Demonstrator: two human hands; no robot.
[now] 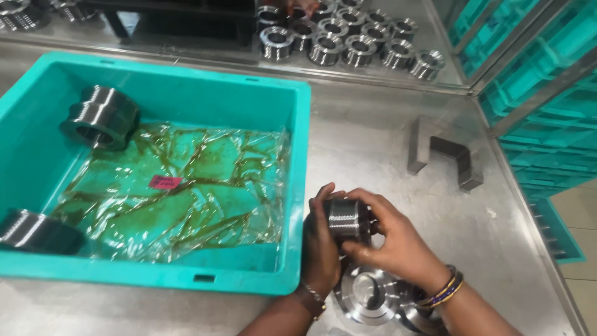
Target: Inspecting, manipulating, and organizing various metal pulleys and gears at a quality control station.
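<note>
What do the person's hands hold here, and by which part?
Both hands, left and right, grip a short threaded steel cylinder around its ribbed sides.

Both forearms are bare, with no sleeves showing. The left hand (320,246), the one nearer the teal plastic crate (261,99), wears a thin metal chain bracelet (314,294) at the wrist, silvery with a slight golden tint. The right hand (398,239), farther from the crate, wears a stack of slim bangles (443,290) at the wrist, in blue and gold with a darker band among them. No gloves cover either hand, and no rings can be made out.
</note>
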